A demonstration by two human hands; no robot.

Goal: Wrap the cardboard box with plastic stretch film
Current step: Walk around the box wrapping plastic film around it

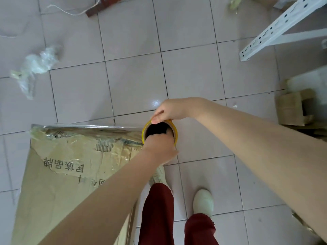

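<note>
A large worn cardboard box [70, 174] with printed characters stands on the tiled floor at lower left, its top partly covered in clear film. The stretch film roll [174, 129], seen end-on with a yellow rim and dark hollow core, stands upright just off the box's far right corner. A taut sheet of film [88, 126] runs from the roll along the box's far edge. My left hand [159, 147] grips the roll's near rim with fingers inside the core. My right hand [169, 110] pinches the far rim from above.
A crumpled wad of film [35, 66] lies on the floor at left. A white perforated metal rack [276, 27] stands at upper right, with small cardboard boxes [292, 110] at the right edge. My legs and white shoes [203, 200] are below the roll.
</note>
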